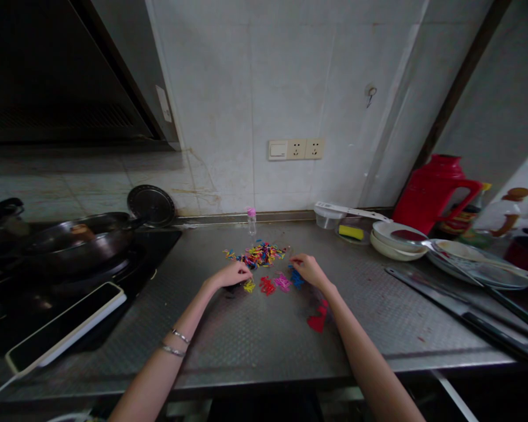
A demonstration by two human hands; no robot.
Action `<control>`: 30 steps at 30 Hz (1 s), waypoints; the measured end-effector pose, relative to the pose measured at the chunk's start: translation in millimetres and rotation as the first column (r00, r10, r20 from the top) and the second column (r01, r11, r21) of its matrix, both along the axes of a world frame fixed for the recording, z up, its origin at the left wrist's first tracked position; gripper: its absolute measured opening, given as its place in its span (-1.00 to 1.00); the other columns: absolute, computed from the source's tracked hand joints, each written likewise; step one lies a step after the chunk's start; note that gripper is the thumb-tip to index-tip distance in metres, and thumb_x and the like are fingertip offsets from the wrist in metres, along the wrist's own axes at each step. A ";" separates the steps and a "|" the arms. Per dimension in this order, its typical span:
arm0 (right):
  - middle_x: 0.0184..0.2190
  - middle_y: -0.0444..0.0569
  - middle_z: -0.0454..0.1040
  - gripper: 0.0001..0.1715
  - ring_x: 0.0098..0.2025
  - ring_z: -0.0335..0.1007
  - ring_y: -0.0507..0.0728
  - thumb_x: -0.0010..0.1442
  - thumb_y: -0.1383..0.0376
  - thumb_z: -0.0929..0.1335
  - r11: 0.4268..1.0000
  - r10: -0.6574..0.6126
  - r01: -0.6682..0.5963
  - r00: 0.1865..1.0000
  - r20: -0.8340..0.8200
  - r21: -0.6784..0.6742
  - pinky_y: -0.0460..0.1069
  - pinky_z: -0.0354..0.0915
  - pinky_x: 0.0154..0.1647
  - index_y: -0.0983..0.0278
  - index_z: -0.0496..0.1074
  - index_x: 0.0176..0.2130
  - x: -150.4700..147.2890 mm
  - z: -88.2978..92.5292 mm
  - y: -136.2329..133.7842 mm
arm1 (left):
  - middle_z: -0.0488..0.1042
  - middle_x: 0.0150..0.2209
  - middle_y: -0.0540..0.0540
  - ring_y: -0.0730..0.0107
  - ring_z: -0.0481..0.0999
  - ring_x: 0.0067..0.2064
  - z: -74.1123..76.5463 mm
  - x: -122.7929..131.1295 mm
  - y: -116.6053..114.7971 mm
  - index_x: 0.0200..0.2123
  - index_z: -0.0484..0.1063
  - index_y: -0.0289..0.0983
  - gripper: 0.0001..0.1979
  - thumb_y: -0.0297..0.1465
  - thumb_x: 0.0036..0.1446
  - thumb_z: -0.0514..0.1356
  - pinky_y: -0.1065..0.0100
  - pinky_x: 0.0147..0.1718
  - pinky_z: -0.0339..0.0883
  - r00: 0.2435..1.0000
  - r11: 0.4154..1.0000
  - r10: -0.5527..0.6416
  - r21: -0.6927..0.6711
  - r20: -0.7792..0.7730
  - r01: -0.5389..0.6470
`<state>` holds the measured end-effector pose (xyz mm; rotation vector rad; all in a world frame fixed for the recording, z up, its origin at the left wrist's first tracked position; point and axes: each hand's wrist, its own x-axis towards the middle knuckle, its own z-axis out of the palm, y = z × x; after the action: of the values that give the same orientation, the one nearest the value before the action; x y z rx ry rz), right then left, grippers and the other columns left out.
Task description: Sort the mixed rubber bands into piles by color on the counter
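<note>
My left hand point(234, 274) is low over the counter, fingers pinched together beside a small yellow pile point(249, 286); dark pieces lie partly under it. My right hand point(307, 268) has its fingers drawn together just above a blue pile point(296, 278). Whatever either hand holds is too small to make out. Between the hands lie a red pile point(267, 285) and a pink pile point(282, 282). Behind them spreads a mixed heap point(264, 254) of small, thin, many-coloured pieces that look like little rubber bands. Near my right forearm lies a red piece with a clear part, perhaps packaging point(317, 317).
A small clear bottle with a pink cap point(251, 221) stands behind the heap. To the left are a wok point(77, 243) and a phone point(66, 325) on the hob. Rightward are a yellow sponge point(351, 232), bowls point(396, 249), a knife point(449, 308) and a red flask point(431, 193).
</note>
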<state>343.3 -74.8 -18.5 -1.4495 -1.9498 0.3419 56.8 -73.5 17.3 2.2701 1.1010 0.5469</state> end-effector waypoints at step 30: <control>-0.22 0.02 0.42 -0.77 -0.12 0.29 0.13 0.07 0.30 0.27 0.995 0.103 -0.100 0.905 0.412 -0.029 -0.11 0.18 -0.21 0.21 0.45 -0.25 -69.4 27.9 5.8 | 0.45 -0.52 -0.05 0.43 0.29 -0.47 -9.0 -8.9 9.6 -0.40 0.51 -0.38 -0.55 -0.13 0.04 0.00 0.45 -0.47 0.08 0.956 0.966 0.232 0.076 0.179 -0.249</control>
<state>273.8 -69.1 9.3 -1.5204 -2.3676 0.0879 47.8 -64.0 8.3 2.1361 1.2973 0.8929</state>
